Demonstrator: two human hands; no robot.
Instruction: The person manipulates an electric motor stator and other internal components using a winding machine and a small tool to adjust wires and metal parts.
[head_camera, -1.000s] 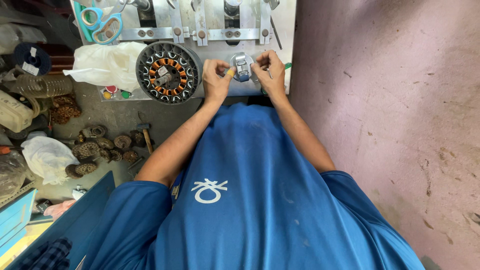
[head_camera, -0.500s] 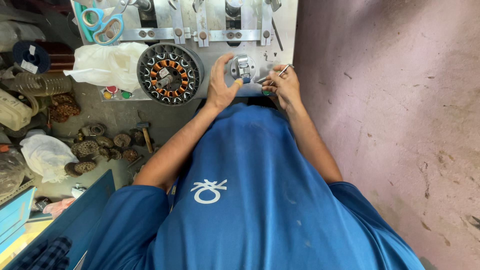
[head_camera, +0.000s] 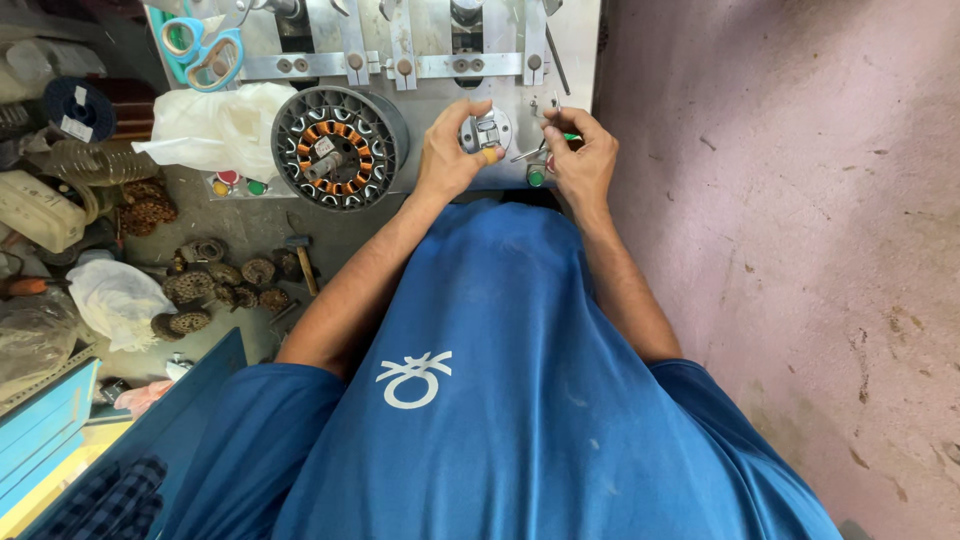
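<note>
From the head camera, the left hand (head_camera: 447, 158) is curling its fingers round a small round metal fitting (head_camera: 487, 132) mounted on the flat steel panel (head_camera: 430, 90), thumb and fingers closing narrowly on its rim. The fitting is facing outward from the panel, toward the person. The right hand (head_camera: 582, 160) is pinching a thin metal tool (head_camera: 527, 153) just beside the fitting, its long axis slanting toward it. Left of the hands, a round ribbed stator (head_camera: 337, 147) with copper windings is sitting against the panel. Scissors (head_camera: 203, 47) with pale blue handles are lying higher up.
</note>
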